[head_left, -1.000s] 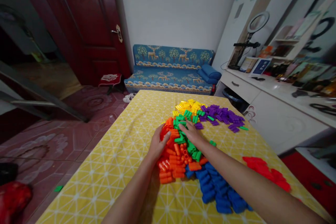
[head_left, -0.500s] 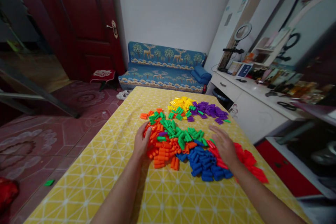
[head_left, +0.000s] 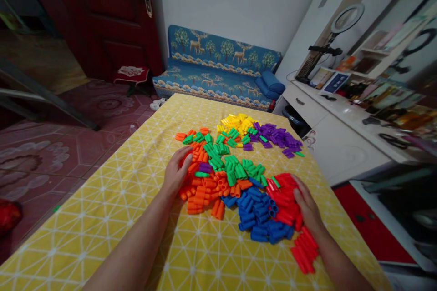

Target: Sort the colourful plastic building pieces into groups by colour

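Note:
Small plastic tube-shaped pieces lie on the table in heaps by colour. My left hand (head_left: 175,172) rests at the left edge of the orange pieces (head_left: 201,193), thumb apart from the curved fingers, holding nothing that I can see. My right hand (head_left: 307,202) lies along the right side of the red pieces (head_left: 285,198), fingers stretched out and touching them. Between the hands are blue pieces (head_left: 254,209) and a band of green pieces (head_left: 235,169). A purple piece (head_left: 205,167) sits among the orange ones. Farther back are yellow pieces (head_left: 237,122) and purple pieces (head_left: 278,136).
A yellow patterned cloth (head_left: 112,218) covers the table. Beyond its far edge stands a blue sofa (head_left: 218,72). A white dresser (head_left: 337,141) with a ring light (head_left: 347,18) is to the right. At the left are a red stool (head_left: 131,74) and a door (head_left: 119,22).
My right hand has moved right and down, from above the red pieces to their outer side. Some red pieces have shifted toward me. My left hand stays by the orange heap. The view has tilted down.

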Demonstrator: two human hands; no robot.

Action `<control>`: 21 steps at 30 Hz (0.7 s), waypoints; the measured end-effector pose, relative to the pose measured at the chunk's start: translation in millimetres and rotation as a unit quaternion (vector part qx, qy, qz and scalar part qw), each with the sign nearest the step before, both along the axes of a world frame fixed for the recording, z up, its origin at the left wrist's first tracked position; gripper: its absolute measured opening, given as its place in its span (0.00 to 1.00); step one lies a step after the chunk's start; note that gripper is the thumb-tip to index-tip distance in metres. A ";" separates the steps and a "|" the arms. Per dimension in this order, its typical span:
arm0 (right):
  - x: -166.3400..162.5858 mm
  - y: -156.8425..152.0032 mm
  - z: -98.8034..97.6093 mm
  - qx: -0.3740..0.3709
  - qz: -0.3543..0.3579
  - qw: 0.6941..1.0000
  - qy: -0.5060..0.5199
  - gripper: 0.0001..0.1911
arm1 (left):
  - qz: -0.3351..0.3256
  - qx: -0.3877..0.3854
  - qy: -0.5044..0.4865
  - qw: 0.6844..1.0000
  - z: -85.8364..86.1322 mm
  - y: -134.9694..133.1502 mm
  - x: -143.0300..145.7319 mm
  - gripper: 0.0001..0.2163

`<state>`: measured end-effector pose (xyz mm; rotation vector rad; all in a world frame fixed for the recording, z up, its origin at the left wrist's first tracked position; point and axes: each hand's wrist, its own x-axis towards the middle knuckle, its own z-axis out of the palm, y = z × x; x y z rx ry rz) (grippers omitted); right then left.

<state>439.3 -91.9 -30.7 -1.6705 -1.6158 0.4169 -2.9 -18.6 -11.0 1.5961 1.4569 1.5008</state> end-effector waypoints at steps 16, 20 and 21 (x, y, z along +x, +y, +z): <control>-279.4 121.8 61.1 -0.136 0.178 0.967 0.124 0.43 | -0.021 -0.011 -0.075 0.997 0.7 -1.4 -10.9 0.24; -269.2 81.3 96.4 -0.114 0.310 0.930 0.160 0.35 | 0.006 -0.008 -0.119 0.993 1.2 -0.3 -15.5 0.24; -257.1 62.9 100.9 -0.093 0.323 0.930 0.148 0.33 | 0.014 -0.009 -0.125 0.992 1.1 -0.2 -16.5 0.24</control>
